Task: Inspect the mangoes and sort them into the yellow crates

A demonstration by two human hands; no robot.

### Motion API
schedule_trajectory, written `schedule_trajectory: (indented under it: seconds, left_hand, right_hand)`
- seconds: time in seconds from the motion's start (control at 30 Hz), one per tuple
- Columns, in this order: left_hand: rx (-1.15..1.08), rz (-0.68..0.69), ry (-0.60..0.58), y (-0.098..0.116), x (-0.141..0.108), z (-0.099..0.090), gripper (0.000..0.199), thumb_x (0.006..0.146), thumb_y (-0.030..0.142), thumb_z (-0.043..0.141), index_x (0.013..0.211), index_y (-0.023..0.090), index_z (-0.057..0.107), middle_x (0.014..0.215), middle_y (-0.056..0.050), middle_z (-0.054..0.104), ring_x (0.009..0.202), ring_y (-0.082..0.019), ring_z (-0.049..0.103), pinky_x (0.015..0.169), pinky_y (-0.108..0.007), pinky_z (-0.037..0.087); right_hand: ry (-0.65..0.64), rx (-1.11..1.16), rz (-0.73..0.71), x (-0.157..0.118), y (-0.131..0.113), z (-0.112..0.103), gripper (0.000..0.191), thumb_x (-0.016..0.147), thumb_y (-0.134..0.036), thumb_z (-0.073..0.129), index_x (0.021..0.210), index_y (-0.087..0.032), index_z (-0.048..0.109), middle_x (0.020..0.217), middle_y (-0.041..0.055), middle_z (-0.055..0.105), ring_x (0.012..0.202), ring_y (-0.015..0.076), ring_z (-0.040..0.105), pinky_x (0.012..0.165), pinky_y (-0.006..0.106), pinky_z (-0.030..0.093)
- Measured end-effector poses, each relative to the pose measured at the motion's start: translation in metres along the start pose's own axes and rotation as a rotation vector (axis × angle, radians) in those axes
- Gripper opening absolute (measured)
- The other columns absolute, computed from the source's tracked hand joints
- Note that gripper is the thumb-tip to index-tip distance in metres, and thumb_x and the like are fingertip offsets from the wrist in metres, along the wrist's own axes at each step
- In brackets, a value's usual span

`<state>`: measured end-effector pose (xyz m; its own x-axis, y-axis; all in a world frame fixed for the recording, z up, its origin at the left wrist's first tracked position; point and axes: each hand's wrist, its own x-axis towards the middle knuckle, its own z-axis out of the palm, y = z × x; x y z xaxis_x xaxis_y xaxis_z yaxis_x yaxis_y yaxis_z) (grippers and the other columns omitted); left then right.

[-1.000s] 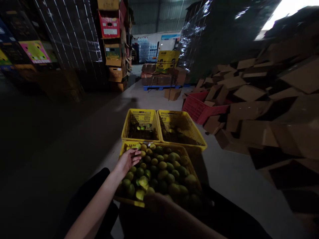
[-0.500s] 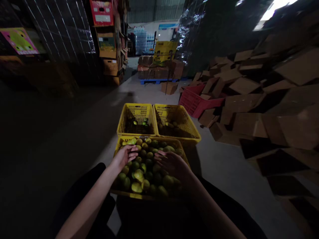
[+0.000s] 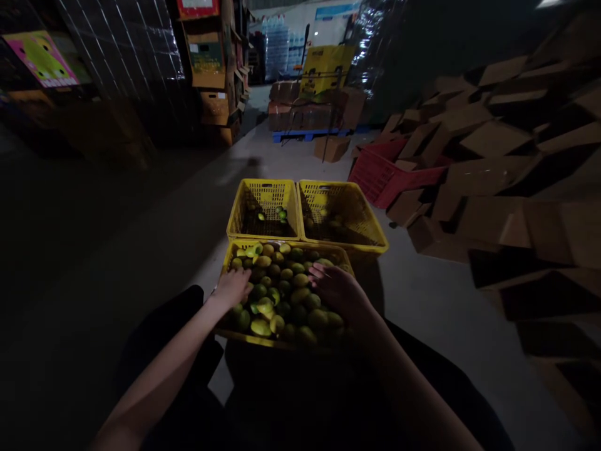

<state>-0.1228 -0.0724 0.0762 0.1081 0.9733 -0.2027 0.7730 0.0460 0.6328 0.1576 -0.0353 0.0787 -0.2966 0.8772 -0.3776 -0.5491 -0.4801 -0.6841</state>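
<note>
A yellow plastic crate (image 3: 263,342) right in front of me is filled with green and yellow lemons (image 3: 285,274). On the left side of the pile, my left hand (image 3: 231,288) lies palm down with its fingers curled in among the fruit; whatever is under them is hidden. Over the right side, my right hand (image 3: 339,287) is open, its fingers stretched toward the middle and close to or touching the lemons; I see no fruit held in it.
Two more yellow crates, a left one (image 3: 238,207) and a right one (image 3: 370,216), stand behind the full one with a few fruits inside. A red crate (image 3: 375,178) and a heap of cardboard boxes (image 3: 488,219) lie to the right. A blue pallet (image 3: 305,134) stands farther back.
My left hand has turned palm down and its fingers have curled into the lemons. My right hand stays open over the right side. The camera view has tilted down slightly.
</note>
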Motion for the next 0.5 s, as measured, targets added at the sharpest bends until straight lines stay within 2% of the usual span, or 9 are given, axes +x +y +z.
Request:
schedule_trajectory:
  seconds: [0.07, 0.17, 0.3, 0.4, 0.5]
  left_hand:
    - [0.189, -0.015, -0.13, -0.012, -0.005, 0.015, 0.032, 0.061, 0.004, 0.069, 0.09, 0.016, 0.062, 0.105, -0.011, 0.063, 0.108, -0.034, 0.054, 0.095, -0.049, 0.039]
    - [0.388, -0.015, -0.333, -0.023, -0.013, 0.033, 0.041, 0.049, -0.004, 0.073, 0.085, 0.014, 0.064, 0.106, -0.011, 0.063, 0.103, -0.033, 0.057, 0.089, -0.044, 0.044]
    - [0.552, 0.025, -0.394, -0.029, -0.022, 0.039, 0.041, 0.064, -0.005, 0.058, 0.1, 0.013, 0.063, 0.125, -0.015, 0.055, 0.105, -0.029, 0.057, 0.09, -0.038, 0.043]
    - [0.644, 0.054, -0.415, -0.031, -0.023, 0.037, 0.039, 0.074, -0.004, 0.047, 0.106, 0.012, 0.062, 0.128, -0.017, 0.052, 0.101, -0.027, 0.06, 0.089, -0.036, 0.044]
    - [0.631, 0.045, -0.44, -0.032, -0.015, 0.034, 0.035, 0.073, -0.001, 0.053, 0.103, 0.01, 0.065, 0.124, -0.018, 0.054, 0.1, -0.029, 0.062, 0.087, -0.038, 0.046]
  right_hand:
    - [0.011, 0.009, 0.025, -0.003, -0.002, 0.004, 0.01, 0.071, -0.015, 0.06, 0.071, -0.022, 0.066, 0.086, 0.0032, 0.075, 0.078, 0.0174, 0.07, 0.069, 0.027, 0.057]
    - [0.061, 0.03, 0.098, -0.01, -0.005, 0.009, 0.012, 0.073, -0.016, 0.057, 0.071, -0.021, 0.068, 0.078, 0.0043, 0.074, 0.07, 0.0165, 0.069, 0.061, 0.025, 0.057]
    - [0.085, 0.032, 0.045, -0.02, -0.008, 0.009, 0.011, 0.073, -0.016, 0.059, 0.073, -0.021, 0.069, 0.08, 0.0042, 0.074, 0.071, 0.0167, 0.069, 0.061, 0.025, 0.056]
    - [0.061, -0.013, 0.029, -0.025, -0.006, 0.006, 0.008, 0.073, -0.017, 0.062, 0.075, -0.02, 0.069, 0.076, 0.0031, 0.073, 0.069, 0.0156, 0.068, 0.063, 0.024, 0.055]
    - [0.05, -0.032, 0.055, -0.023, 0.005, 0.004, 0.006, 0.072, -0.018, 0.062, 0.07, -0.021, 0.067, 0.074, 0.001, 0.073, 0.066, 0.0141, 0.067, 0.063, 0.023, 0.054]
